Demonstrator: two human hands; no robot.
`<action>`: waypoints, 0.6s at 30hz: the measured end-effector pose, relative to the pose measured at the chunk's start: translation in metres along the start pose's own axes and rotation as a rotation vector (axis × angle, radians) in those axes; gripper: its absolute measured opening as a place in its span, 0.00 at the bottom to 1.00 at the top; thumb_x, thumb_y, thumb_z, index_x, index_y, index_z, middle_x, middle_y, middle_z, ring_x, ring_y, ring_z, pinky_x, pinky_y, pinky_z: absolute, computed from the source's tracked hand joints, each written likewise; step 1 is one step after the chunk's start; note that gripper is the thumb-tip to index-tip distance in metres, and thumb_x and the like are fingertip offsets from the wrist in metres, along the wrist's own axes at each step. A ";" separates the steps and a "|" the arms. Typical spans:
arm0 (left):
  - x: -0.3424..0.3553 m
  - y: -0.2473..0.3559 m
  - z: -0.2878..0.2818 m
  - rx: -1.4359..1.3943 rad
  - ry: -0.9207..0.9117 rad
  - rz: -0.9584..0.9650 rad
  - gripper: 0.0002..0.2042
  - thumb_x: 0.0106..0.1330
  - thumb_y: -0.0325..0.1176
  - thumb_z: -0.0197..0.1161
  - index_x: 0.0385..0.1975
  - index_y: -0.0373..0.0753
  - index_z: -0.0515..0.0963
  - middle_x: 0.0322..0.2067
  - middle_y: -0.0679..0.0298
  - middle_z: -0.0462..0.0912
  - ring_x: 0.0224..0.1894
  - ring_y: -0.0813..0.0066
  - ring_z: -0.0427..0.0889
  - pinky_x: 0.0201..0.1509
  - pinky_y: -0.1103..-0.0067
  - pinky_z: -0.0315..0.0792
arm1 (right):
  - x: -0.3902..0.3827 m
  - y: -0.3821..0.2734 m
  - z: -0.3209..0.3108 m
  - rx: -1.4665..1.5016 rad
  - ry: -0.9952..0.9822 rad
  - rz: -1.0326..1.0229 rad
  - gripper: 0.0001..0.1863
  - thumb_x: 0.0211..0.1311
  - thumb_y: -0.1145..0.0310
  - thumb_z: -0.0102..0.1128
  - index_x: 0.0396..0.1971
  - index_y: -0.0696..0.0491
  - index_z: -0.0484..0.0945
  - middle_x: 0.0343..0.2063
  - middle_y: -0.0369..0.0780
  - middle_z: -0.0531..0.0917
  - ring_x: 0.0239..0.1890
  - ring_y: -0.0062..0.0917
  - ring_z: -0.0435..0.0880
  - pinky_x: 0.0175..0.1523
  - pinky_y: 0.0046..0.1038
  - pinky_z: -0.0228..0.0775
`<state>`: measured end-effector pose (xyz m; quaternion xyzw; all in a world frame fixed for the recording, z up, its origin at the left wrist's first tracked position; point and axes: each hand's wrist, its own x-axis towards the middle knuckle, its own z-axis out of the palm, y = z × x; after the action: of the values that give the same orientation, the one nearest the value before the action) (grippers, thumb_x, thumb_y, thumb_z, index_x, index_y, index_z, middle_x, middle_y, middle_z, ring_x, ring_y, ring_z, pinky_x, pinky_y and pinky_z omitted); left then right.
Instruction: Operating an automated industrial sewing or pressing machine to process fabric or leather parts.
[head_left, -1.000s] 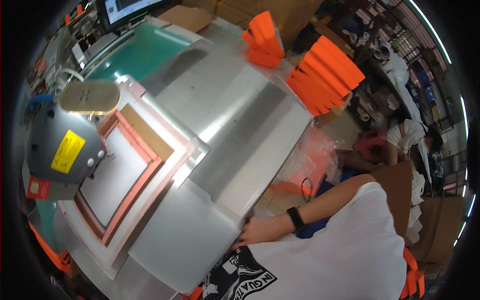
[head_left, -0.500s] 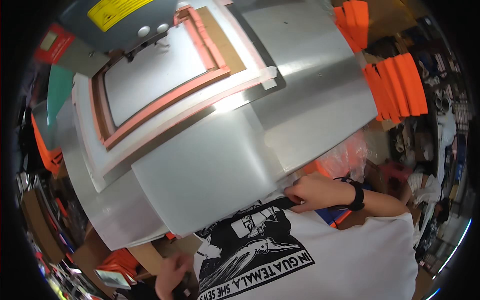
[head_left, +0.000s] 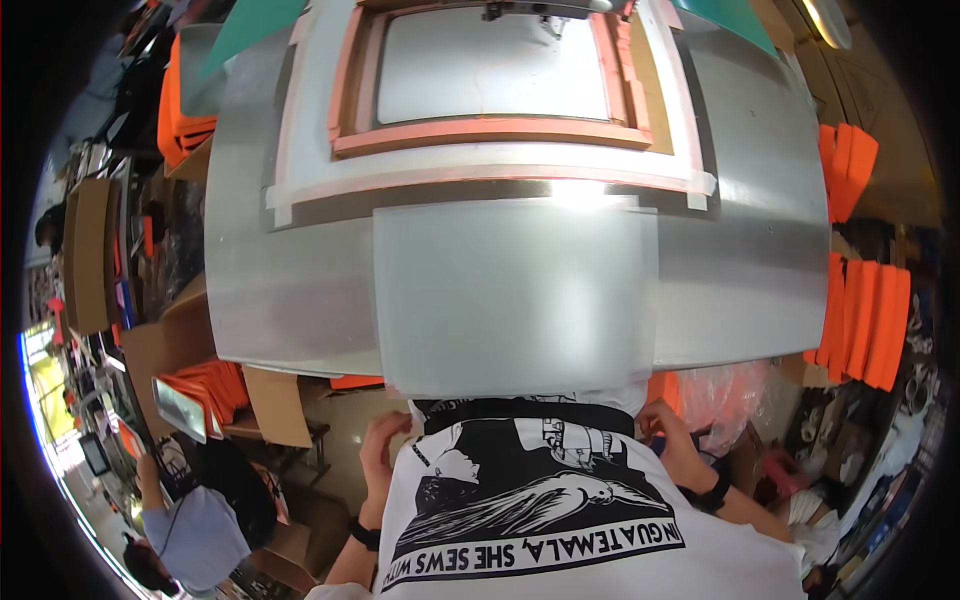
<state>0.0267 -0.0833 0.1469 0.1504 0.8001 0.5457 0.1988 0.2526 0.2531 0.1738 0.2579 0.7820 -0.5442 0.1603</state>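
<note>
Fingers left (head_left: 396,425) / fingers right (head_left: 656,416) | beside shirt (head_left: 570,475) | sheet (head_left: 510,300) (translucent) overhangs table (head_left: 745,290)

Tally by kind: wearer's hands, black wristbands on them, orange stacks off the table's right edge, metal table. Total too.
Left hand and right hand: 2
Black wristbands: 2
Orange stacks: 2
Metal table: 1
Total: 7
</note>
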 end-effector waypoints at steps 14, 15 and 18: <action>0.070 0.051 0.020 0.804 -0.624 0.399 0.26 0.49 0.20 0.61 0.51 0.30 0.67 0.39 0.46 0.75 0.43 0.46 0.75 0.44 0.62 0.72 | 0.054 -0.038 0.003 -0.804 0.237 -0.432 0.17 0.45 0.72 0.56 0.39 0.59 0.76 0.36 0.47 0.76 0.40 0.40 0.80 0.46 0.34 0.74; 0.071 0.047 0.022 0.851 -0.633 0.442 0.26 0.49 0.20 0.60 0.52 0.29 0.66 0.40 0.44 0.75 0.44 0.44 0.75 0.45 0.61 0.71 | 0.055 -0.025 0.007 -0.771 0.226 -0.372 0.18 0.46 0.70 0.56 0.40 0.60 0.75 0.37 0.49 0.76 0.41 0.43 0.79 0.48 0.39 0.74; 0.074 0.043 0.031 1.044 -0.690 0.567 0.25 0.49 0.19 0.59 0.51 0.28 0.67 0.42 0.43 0.75 0.46 0.41 0.74 0.51 0.60 0.69 | 0.057 -0.032 0.012 -0.915 0.198 -0.351 0.19 0.47 0.68 0.56 0.41 0.61 0.75 0.38 0.50 0.75 0.42 0.45 0.79 0.50 0.43 0.72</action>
<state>-0.0220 -0.0088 0.1654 0.5954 0.7787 0.0406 0.1934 0.1872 0.2459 0.1639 0.0762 0.9837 -0.1371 0.0878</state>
